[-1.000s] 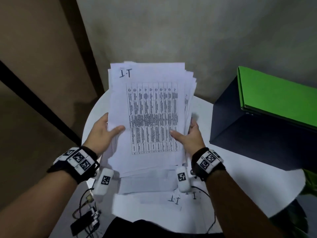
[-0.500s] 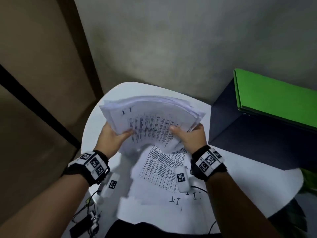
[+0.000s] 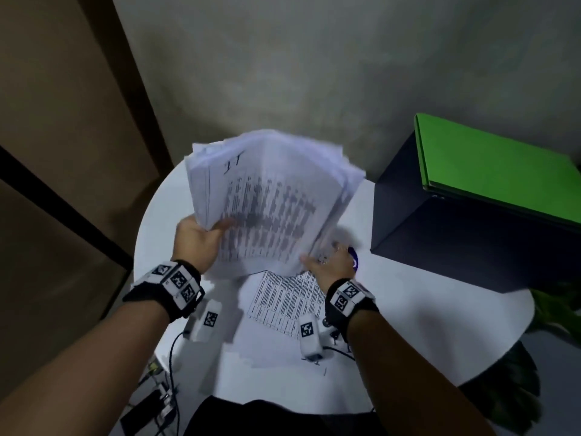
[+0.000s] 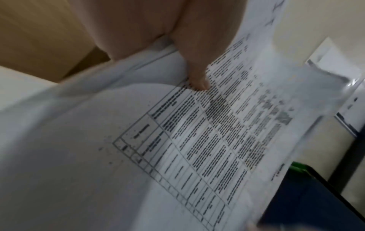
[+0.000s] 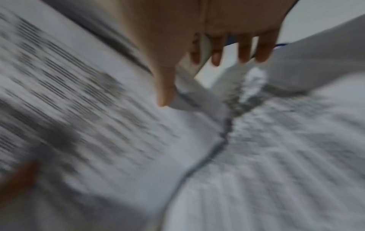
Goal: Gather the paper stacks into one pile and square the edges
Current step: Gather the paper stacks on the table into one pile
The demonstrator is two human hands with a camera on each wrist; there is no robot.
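Observation:
A thick stack of printed sheets (image 3: 270, 209) stands tilted above the round white table (image 3: 440, 325), its top edges fanned and uneven, the picture blurred by motion. My left hand (image 3: 201, 237) grips the stack's lower left edge, thumb lying on the printed table of the front page (image 4: 197, 140). My right hand (image 3: 330, 265) pinches the lower right corner, thumb in front and fingers behind the sheets (image 5: 79, 109). More loose printed sheets (image 3: 283, 303) lie flat on the table under the raised stack.
A dark box (image 3: 456, 240) with a green folder (image 3: 496, 171) on top stands on the table's right side. A small blue object (image 3: 353, 259) sits beside my right hand. Green leaves (image 3: 559, 309) show past the right rim. Cables and a device (image 3: 157, 404) hang at the lower left.
The stack stood upright a second ago, then was tipped down flat and bent over the table. It is now swung back up to a tilt, both hands still on its lower edge.

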